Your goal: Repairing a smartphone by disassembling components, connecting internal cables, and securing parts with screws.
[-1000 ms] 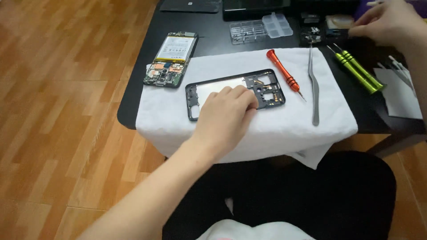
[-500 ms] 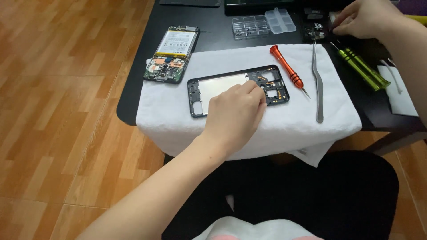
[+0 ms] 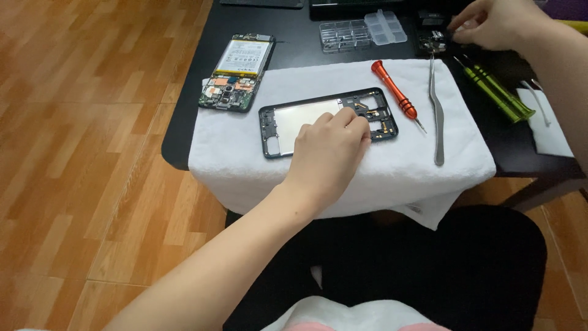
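My left hand (image 3: 327,150) lies with curled fingers on a black phone frame (image 3: 275,125), pressing it onto a white towel (image 3: 245,165). The fingertips touch the frame's right part, near its small components. My right hand (image 3: 496,24) is at the far right of the table, with bent fingers closed over small dark parts (image 3: 432,40). Whether it grips one is hidden. An orange screwdriver (image 3: 395,92) and steel tweezers (image 3: 436,110) lie on the towel between the two hands.
A phone board with its battery (image 3: 239,70) lies at the towel's far left corner on the black table (image 3: 184,122). A clear compartment box (image 3: 361,32) stands at the back. Green screwdrivers (image 3: 496,92) and white paper (image 3: 548,122) lie at the right. Wooden floor is on the left.
My right hand has shifted a little to the left, over the small dark parts. My left hand has stayed on the phone frame.
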